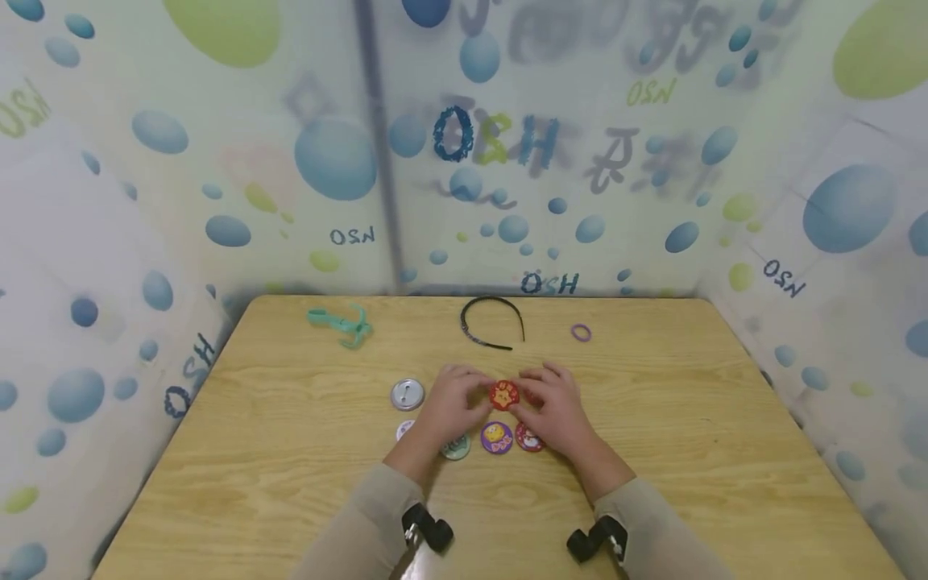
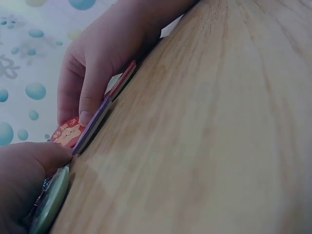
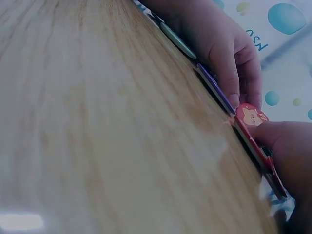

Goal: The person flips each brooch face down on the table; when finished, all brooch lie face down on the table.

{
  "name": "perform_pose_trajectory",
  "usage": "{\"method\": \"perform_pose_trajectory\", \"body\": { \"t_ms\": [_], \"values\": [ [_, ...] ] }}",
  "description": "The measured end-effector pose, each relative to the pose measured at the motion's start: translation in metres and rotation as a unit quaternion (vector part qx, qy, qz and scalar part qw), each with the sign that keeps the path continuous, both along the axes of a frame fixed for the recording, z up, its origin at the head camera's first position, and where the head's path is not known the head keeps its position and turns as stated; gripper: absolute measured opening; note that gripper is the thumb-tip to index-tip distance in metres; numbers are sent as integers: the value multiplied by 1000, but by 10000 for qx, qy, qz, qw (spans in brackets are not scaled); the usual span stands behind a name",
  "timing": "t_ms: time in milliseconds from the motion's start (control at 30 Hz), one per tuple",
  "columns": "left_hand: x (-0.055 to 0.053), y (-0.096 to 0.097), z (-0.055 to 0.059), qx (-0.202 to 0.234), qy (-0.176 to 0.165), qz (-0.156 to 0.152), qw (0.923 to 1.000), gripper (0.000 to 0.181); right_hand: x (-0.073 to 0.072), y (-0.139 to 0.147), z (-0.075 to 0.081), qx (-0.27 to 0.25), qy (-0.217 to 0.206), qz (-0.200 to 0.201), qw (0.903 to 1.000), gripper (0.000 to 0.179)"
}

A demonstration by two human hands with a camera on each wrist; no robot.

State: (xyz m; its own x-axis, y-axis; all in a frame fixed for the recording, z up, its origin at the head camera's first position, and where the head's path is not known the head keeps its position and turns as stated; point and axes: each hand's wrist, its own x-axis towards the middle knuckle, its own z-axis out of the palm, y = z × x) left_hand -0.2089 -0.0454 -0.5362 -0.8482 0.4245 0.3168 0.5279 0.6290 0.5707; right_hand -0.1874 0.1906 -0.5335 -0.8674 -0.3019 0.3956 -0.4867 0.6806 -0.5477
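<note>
A round red button badge (image 1: pixel 503 395) with a gold star figure is held between the two hands, its face tilted up toward the wrist cameras. My left hand (image 1: pixel 455 403) pinches its left edge, and my right hand (image 1: pixel 554 407) pinches the right edge. Just nearer to me lie a purple badge (image 1: pixel 496 437) with a yellow figure and a dark red badge (image 1: pixel 528 437), partly under the right hand. A green badge (image 1: pixel 456 446) and a white badge (image 1: pixel 405 429) are partly covered by the left hand and forearm.
Left of the hands lies a silver badge (image 1: pixel 408 395), pin side up. Along the back of the wooden table (image 1: pixel 725 451) are a teal claw-shaped clip (image 1: pixel 341 324), a black headband (image 1: pixel 464 321) and a small purple ring (image 1: pixel 581 332). Patterned walls close off the back and sides.
</note>
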Motion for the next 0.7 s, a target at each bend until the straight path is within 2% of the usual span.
{"method": "perform_pose_trajectory", "body": {
  "t_ms": [133, 233, 367, 700],
  "values": [
    [-1, 1, -1, 292, 53, -67, 9995, 32, -1, 0, -1, -163, 308, 90, 9994, 43],
    [0, 2, -1, 450, -132, 34, 9989, 29, 0, 0, -1, -215, 385, 121, 9990, 44],
    [3, 3, 1, 497, -413, 239, 9976, 26, 0, 0, 1, -219, 307, 134, 9992, 44],
    [6, 2, 4, 434, -527, 386, 9969, 23, 2, -3, 7, -403, -152, 51, 9991, 40]
  ]
}}
